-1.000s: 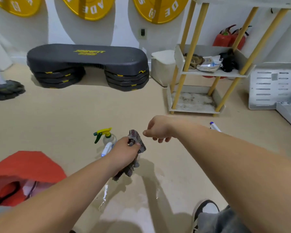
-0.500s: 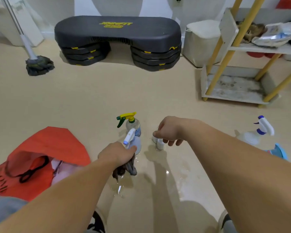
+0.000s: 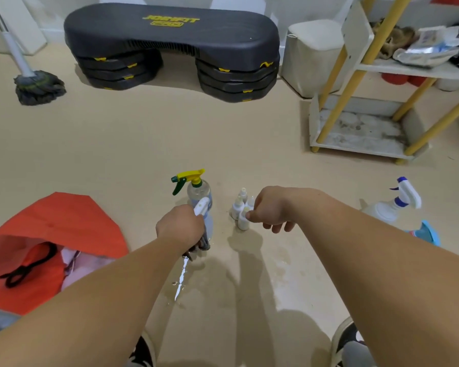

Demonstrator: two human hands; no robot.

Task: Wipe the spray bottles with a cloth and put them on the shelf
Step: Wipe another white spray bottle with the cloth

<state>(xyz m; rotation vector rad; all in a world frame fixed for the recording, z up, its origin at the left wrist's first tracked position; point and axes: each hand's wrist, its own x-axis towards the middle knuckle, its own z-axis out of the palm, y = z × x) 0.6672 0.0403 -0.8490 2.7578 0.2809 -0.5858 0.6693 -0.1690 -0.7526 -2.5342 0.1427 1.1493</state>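
The left hand (image 3: 179, 226) is curled tight round a dark grey bunched cloth (image 3: 200, 246), whose ends hang below the fist. It is pressed against a pale blue spray bottle with a white trigger (image 3: 206, 215); whether the fingers also hold that bottle cannot be told. Just behind it stands a clear spray bottle with a yellow and green trigger (image 3: 196, 186). The right hand (image 3: 272, 209) has its fingers curled, the thumb tip touching the top of the nearest of the small white bottles (image 3: 240, 209); whether it grips one is unclear.

All these stand mid-floor on the beige floor (image 3: 133, 144), beside a wet patch (image 3: 182, 278). Near the floor's right edge are a white spray bottle with a blue and white trigger (image 3: 394, 205) and a light blue plastic thing (image 3: 429, 231). A red fabric bag (image 3: 51, 229) lies open at the left.

Along the far edge, by the wall, stand a black step platform on stacked risers (image 3: 170, 35), a grey string mop (image 3: 39, 86), a white cube-shaped stool (image 3: 313, 51) and the white shelf unit with yellow posts (image 3: 326, 144), well apart from the bottles, with open floor between.
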